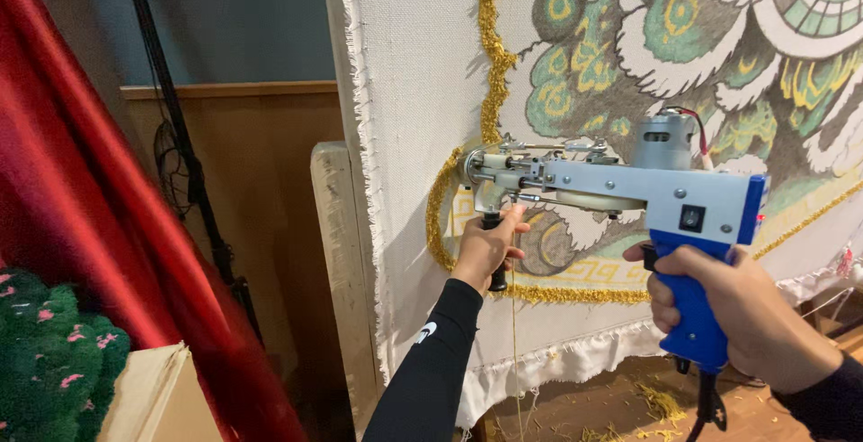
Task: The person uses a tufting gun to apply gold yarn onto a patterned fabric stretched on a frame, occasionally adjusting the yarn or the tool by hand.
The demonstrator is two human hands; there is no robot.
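Right hand (751, 316) nearest the camera, wrapped tight on the blue rear grip of the tufting gun (620, 186), index finger up by the trigger. Left hand (488, 249) further forward, dark sleeve, fist closed on the black front handle under the nose. Hands well apart, both clamped on the gun. Gun held level, needle end pressed against the cloth (404, 91) at the gold yarn border (490, 55), near the cloth's left edge. A gold strand (514, 352) hangs down below the left hand. Power cord (706, 406) drops from the grip bottom. Yarn scraps on the floor (629, 401). Cloth stretched on a wooden frame (334, 226); green, white and gold pattern across it. Red drape (81, 181) at left, green tufted piece (45, 361) bottom left. Risks, as judged: nose lifting off the cloth would leave loose loops; drifting off the border line spoils the outline; the hanging strand could snag and starve the needle; pushing too hard near the frayed edge could tear the backing.
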